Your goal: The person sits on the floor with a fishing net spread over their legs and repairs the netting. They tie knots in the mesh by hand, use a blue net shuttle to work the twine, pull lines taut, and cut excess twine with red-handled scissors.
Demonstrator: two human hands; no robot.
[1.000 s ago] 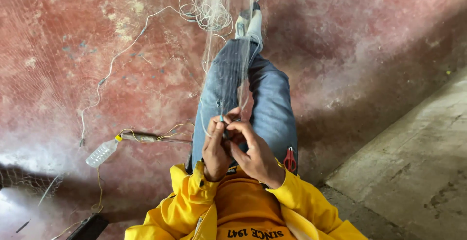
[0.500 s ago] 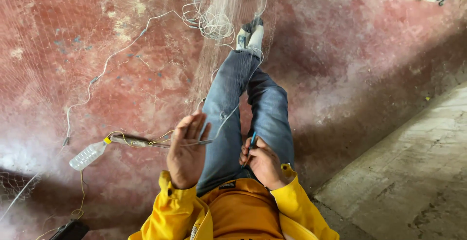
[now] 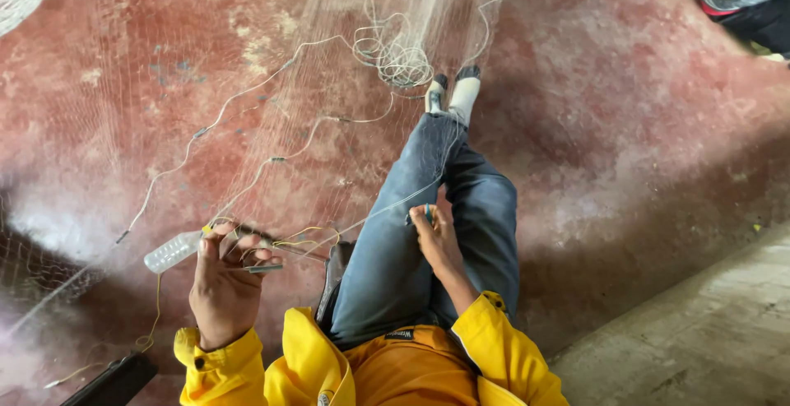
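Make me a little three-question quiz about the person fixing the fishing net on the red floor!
1. True or false: the left hand is raised over the floor, away from the lap.
2. What lies on the floor beside that hand: A a clear plastic bottle, B a bucket, C a hammer?
3. Which hand pinches the taut line of the fishing net above the jeans?

Key: 1 true. 2 A. 3 the right hand.

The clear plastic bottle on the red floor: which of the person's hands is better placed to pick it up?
Probably the left. The left hand is spread right beside the bottle, fingertips near it. The right hand is over the jeans, pinching a line of the net.
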